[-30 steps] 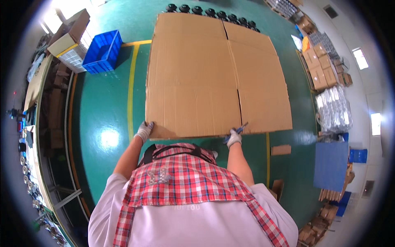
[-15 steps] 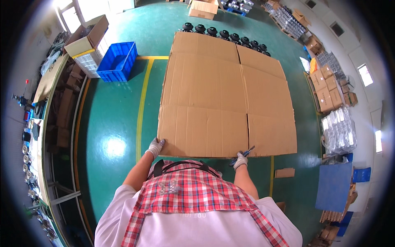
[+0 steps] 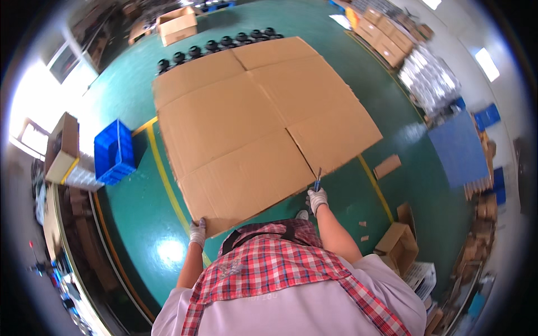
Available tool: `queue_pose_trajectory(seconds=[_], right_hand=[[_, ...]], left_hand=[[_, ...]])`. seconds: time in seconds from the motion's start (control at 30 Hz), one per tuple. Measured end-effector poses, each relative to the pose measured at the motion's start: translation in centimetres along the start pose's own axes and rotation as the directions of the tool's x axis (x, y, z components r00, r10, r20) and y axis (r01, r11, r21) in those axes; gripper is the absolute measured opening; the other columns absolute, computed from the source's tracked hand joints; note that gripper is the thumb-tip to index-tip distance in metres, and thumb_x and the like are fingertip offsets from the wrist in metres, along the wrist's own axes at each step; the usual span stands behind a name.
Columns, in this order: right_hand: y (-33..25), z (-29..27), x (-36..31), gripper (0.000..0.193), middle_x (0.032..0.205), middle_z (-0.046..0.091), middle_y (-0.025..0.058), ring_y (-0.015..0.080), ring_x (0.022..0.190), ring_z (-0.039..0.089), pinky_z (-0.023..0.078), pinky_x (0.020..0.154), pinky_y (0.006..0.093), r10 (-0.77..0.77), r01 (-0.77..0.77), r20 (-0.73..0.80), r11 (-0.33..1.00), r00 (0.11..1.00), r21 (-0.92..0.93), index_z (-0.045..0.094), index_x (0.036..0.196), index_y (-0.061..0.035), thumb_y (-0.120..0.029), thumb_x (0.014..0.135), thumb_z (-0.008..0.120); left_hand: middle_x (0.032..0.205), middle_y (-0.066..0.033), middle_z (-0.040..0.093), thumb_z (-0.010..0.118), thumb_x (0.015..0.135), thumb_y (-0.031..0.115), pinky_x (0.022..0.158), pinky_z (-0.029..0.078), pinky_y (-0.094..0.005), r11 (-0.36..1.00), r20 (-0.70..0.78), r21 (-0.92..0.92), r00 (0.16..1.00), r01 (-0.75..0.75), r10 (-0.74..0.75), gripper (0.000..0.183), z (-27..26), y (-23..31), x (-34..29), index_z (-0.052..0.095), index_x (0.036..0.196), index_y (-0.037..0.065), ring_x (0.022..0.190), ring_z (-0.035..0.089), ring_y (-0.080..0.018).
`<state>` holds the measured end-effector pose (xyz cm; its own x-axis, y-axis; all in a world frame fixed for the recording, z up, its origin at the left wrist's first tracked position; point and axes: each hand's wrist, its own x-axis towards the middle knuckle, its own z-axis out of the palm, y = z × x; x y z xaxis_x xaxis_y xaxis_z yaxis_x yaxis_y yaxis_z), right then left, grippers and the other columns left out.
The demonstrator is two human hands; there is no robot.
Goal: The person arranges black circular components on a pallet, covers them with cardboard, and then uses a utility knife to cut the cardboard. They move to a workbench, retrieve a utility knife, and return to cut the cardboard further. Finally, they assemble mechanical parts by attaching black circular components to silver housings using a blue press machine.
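A broad brown cardboard sheet (image 3: 224,134), creased and with a slit running in from its near edge, spreads out in front of me. My left hand (image 3: 198,231), in a pale work glove, is closed on its near left corner, thumb on top. My right hand (image 3: 318,200), gloved too, is wrapped round a slim blue-handled tool (image 3: 318,183) with a grey tip pointing up and away. That tip is beside the near edge of the sheet, close to the slit's end; the tool's exact kind cannot be made out. What supports the sheet is hidden beneath it.
Black round-topped parts (image 3: 210,46) line up behind the sheet. A blue plastic crate (image 3: 114,152) stands left, near a workbench (image 3: 55,224). An open carton (image 3: 399,246) and a flat cardboard piece (image 3: 386,167) lie right, before a blue-topped stack (image 3: 458,148).
My view has swung to the right, so the sheet appears slanted. My right hand has turned the tool more upright and shifted off the sheet's edge; my left still grips the corner.
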<state>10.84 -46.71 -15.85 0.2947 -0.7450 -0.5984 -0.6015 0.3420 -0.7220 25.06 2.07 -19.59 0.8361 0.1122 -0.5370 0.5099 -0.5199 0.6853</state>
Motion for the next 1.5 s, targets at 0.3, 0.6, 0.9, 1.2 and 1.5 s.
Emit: queue_pose_trajectory(seconds=[0.3, 0.6, 0.9, 1.2, 1.5], right_hand=[[18.4, -25.9, 2.0, 0.018, 0.078, 0.064, 0.0119, 0.0268, 0.063, 0.067, 0.058, 0.055, 0.0432, 0.212, -0.127, -0.262, 0.943, 0.942, 0.307, 0.057, 0.1, -0.0036, -0.008, 0.086, 0.068], [20.2, -41.6, 8.3, 0.02, 0.077, 0.062, 0.0101, 0.0244, 0.058, 0.062, 0.054, 0.051, 0.04, 0.331, -0.173, -0.212, 0.826, 0.92, 0.536, 0.056, 0.102, -0.0032, -0.01, 0.087, 0.069], [9.1, -49.5, 17.8, 0.018, 0.077, 0.062, 0.0064, 0.0223, 0.061, 0.062, 0.054, 0.053, 0.0387, 0.238, -0.191, -0.023, 0.831, 0.971, 0.523, 0.057, 0.104, -0.0067, -0.015, 0.091, 0.066], [-14.9, -52.4, 31.9, 0.021, 0.081, 0.064, 0.0084, 0.0191, 0.064, 0.061, 0.053, 0.056, 0.0339, -0.07, 0.012, 0.09, 0.849, 0.993, 0.529, 0.054, 0.11, -0.0057, -0.013, 0.092, 0.064], [-30.1, -49.8, 42.4, 0.03, 0.086, 0.064, 0.012, 0.0242, 0.072, 0.067, 0.061, 0.063, 0.0402, 0.014, -0.172, 0.355, 0.893, 0.935, 0.417, 0.048, 0.117, -0.0059, -0.022, 0.097, 0.063]], left_hand=[[0.157, -0.0263, 0.028, 0.071, 0.089, 0.032, 0.115, 0.033, -0.0466, 0.745, -0.283, 0.623, 0.82, -0.238, 0.498, 0.08, 7.5, 12.9, -4.4, 0.029, 0.153, 0.009, 0.142, 0.034, -0.0424], [0.157, -0.0254, 0.031, 0.068, 0.09, 0.034, 0.113, 0.037, -0.0457, 0.542, -0.041, 0.638, 0.678, -0.547, 0.734, 0.074, 33.1, 28.5, -8.3, 0.036, 0.151, 0.008, 0.142, 0.036, -0.0416], [0.154, -0.0198, 0.037, 0.07, 0.087, 0.037, 0.114, 0.031, -0.0524, 0.392, 0.159, 0.732, 0.7, -0.556, 0.696, 0.074, 50.2, 39.1, -11.4, 0.038, 0.148, 0.012, 0.142, 0.035, -0.0376], [0.158, -0.0149, 0.033, 0.067, 0.088, 0.045, 0.114, 0.031, -0.0532, 0.619, -0.046, 0.686, 0.826, -0.382, 0.562, 0.076, 62.1, 55.4, -4.4, 0.035, 0.151, 0.017, 0.144, 0.031, -0.0383], [0.161, -0.014, 0.027, 0.07, 0.083, 0.055, 0.113, 0.033, -0.0557, 0.566, -0.053, 0.798, 0.91, -0.209, 0.411, 0.089, 70.4, 63.2, 1.9, 0.027, 0.156, 0.03, 0.143, 0.031, -0.0449]])
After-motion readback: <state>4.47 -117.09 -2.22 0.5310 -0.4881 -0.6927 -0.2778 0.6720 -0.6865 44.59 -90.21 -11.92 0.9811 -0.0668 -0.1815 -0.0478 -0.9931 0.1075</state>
